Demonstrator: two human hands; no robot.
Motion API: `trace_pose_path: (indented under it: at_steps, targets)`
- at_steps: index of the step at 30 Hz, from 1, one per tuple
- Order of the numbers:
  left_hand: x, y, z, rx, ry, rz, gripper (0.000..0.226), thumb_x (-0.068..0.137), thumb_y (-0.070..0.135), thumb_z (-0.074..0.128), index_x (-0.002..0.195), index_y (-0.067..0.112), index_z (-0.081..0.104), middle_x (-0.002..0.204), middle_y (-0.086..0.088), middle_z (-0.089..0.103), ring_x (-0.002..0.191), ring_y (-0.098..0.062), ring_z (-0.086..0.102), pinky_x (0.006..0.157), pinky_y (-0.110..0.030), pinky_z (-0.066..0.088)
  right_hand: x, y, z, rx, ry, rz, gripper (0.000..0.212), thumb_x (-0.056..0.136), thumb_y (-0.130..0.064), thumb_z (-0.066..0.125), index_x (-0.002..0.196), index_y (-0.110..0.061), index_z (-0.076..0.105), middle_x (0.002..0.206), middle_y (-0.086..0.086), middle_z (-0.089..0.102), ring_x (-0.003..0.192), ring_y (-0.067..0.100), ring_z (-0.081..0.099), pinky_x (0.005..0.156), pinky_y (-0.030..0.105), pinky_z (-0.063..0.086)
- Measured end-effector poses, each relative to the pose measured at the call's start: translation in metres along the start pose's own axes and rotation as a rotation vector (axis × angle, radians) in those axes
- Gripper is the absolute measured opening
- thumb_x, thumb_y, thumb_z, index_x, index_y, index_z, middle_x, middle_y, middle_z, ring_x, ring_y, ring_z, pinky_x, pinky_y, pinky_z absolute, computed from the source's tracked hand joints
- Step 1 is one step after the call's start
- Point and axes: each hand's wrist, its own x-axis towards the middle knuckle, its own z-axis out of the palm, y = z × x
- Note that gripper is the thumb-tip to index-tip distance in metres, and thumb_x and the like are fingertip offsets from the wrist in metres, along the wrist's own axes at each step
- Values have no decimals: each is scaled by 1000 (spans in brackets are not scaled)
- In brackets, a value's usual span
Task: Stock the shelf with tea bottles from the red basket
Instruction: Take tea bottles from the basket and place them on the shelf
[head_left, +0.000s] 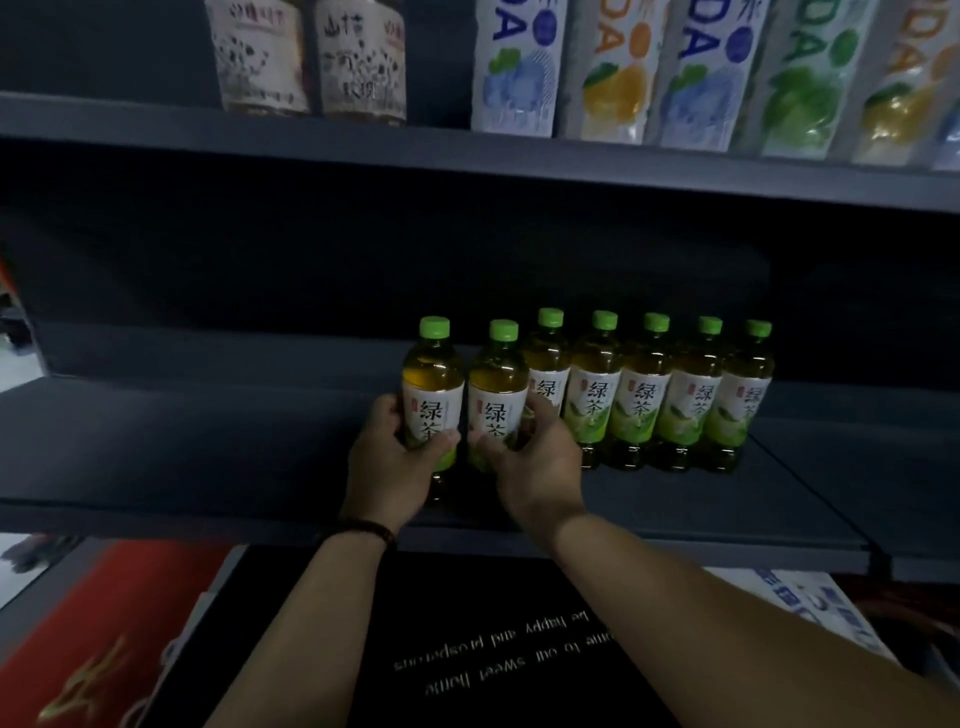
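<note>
Two green-capped tea bottles stand side by side on the dark middle shelf (208, 457). My left hand (387, 462) is wrapped around the left bottle (434, 384). My right hand (535, 462) grips the bottle beside it (498, 389). Both bottles are upright and sit slightly in front of a row of several identical tea bottles (644, 395) that extends to the right. The lower parts of the two held bottles are hidden by my fingers. The red basket is not in view.
The upper shelf (260, 132) carries brown-labelled bottles (311, 57) and tall soda bottles (675, 73). Left of my hands the middle shelf is bare. Below are a red mat (104, 634), a black mat with white lettering (493, 654) and blue-and-white packaging (810, 603).
</note>
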Motion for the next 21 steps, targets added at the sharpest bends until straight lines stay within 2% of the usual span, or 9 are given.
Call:
trace_pose_path:
  at_steps: [2, 4, 7, 9, 12, 16, 18, 21]
  targets:
    - [14, 2, -3, 10, -57, -29, 47, 87, 22, 87, 123, 31, 57, 111, 19, 69, 99, 4, 63, 77, -23, 52, 5, 2, 6, -73, 56, 9, 48, 83, -21, 87, 124, -25, 62, 118, -8, 73, 111, 8, 68, 95, 26, 56]
    - [23, -1, -5, -35, -109, -53, 51, 87, 20, 87, 126, 30, 57, 112, 19, 69, 100, 6, 62, 81, -24, 52, 10, 5, 15, -150, 112, 11, 49, 83, -26, 86, 125, -24, 61, 120, -3, 72, 112, 14, 68, 96, 30, 57]
    - [26, -16, 3, -58, -35, -18, 51, 85, 18, 88, 126, 34, 61, 116, 16, 73, 107, -1, 69, 88, -29, 56, 13, 6, 28, -258, 150, -6, 60, 83, -29, 83, 136, -22, 56, 125, 3, 68, 116, 22, 67, 98, 41, 59]
    - [26, -26, 11, -91, 31, 3, 49, 84, 15, 89, 120, 39, 64, 114, 17, 75, 108, -4, 72, 93, -35, 60, 15, 6, 31, -295, 184, 9, 58, 83, -29, 83, 132, -20, 54, 125, 5, 68, 117, 24, 67, 97, 43, 59]
    - [31, -29, 17, -109, 82, 7, 53, 83, 14, 89, 127, 33, 67, 113, 15, 77, 107, -5, 73, 96, -38, 62, 18, 6, 31, -281, 217, 52, 46, 84, -25, 84, 116, -18, 51, 121, 7, 67, 114, 26, 67, 94, 42, 59]
    - [33, -30, 25, -80, 127, 21, 59, 83, 18, 90, 136, 31, 66, 122, 12, 78, 112, -8, 74, 100, -44, 62, 18, 3, 29, -339, 209, 73, 48, 87, -34, 81, 123, -20, 53, 128, 3, 60, 116, 26, 64, 88, 36, 55]
    - [34, -32, 26, -81, 124, 26, 58, 85, 18, 88, 136, 33, 66, 123, 13, 78, 113, -7, 73, 101, -44, 61, 18, 2, 29, -366, 203, 94, 48, 89, -38, 79, 126, -22, 52, 130, 3, 59, 117, 26, 63, 83, 34, 49]
    - [36, -32, 26, -71, 124, 27, 57, 85, 18, 88, 136, 33, 65, 123, 13, 78, 114, -7, 73, 101, -43, 61, 18, 2, 31, -357, 209, 95, 45, 89, -37, 79, 122, -21, 53, 128, 4, 61, 114, 27, 64, 79, 32, 47]
